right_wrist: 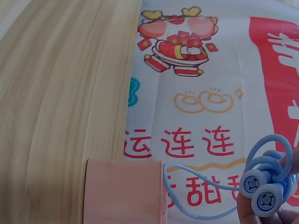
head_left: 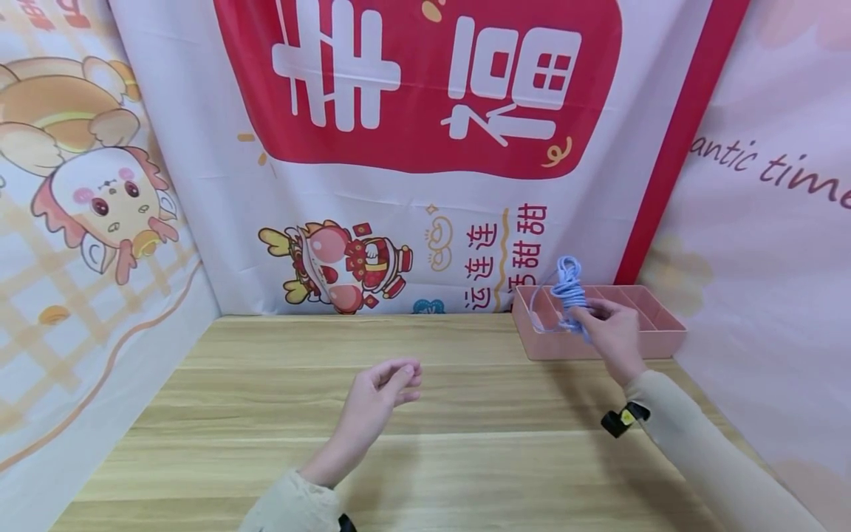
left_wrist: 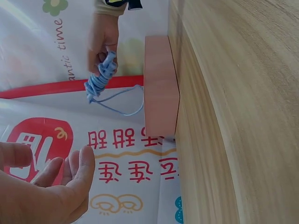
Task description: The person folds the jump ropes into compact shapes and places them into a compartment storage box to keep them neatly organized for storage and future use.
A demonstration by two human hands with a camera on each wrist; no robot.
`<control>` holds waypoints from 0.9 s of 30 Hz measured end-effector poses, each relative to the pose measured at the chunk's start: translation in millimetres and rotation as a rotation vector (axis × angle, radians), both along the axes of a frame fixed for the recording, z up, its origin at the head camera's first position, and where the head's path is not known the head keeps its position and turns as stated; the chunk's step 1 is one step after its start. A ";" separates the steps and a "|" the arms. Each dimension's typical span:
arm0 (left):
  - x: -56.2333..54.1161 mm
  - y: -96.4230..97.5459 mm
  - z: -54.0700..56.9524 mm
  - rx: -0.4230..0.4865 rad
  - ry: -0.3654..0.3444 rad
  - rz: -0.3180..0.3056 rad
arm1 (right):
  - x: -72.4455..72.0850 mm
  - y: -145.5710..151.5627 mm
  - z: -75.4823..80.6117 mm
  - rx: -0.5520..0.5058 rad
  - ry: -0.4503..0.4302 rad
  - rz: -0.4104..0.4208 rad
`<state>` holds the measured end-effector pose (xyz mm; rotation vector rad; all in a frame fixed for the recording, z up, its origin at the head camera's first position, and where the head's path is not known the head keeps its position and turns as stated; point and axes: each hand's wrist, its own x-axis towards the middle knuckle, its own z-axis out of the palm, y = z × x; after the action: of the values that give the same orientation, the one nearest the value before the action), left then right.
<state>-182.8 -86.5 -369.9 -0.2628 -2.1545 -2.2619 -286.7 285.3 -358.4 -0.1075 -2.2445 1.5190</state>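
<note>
My right hand [head_left: 614, 336] holds a light-blue jump rope [head_left: 570, 290], wound into a bundle, up above the pink divided box [head_left: 565, 346]. Two round handle ends [right_wrist: 267, 200] of the rope face the camera side by side in the right wrist view. A loose loop of cord hangs from the bundle and reaches the box's rim in both wrist views. My left hand [head_left: 382, 391] hovers over the middle of the table, its fingers loosely bent with nothing in them. In the left wrist view, the same left hand [left_wrist: 60, 191] shows its palm and spread fingers.
The box stands at the back right of the wooden table [head_left: 299, 443], with several compartments inside. A printed cloth [head_left: 425, 170] hangs behind the table's far edge. Printed cloths also line the left side [head_left: 100, 310] and the right side [head_left: 764, 295].
</note>
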 end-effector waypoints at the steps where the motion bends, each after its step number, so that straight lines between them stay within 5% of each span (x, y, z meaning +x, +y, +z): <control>1: -0.1 -0.2 -0.6 -0.001 0.000 0.000 | -3.0 -0.1 -1.1 0.020 -0.002 -0.001; 17: -2.3 -1.7 -10.3 -0.012 -0.005 -0.004 | -44.7 -8.8 -16.8 0.202 -0.233 0.048; 27: -1.8 -1.5 -12.5 -0.031 -0.002 -0.006 | -68.5 -16.4 -16.1 0.340 -0.227 0.021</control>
<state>-184.6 -88.1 -382.4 -0.2677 -2.1945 -2.2343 -355.2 268.9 -374.6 -0.1614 -2.6576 1.1613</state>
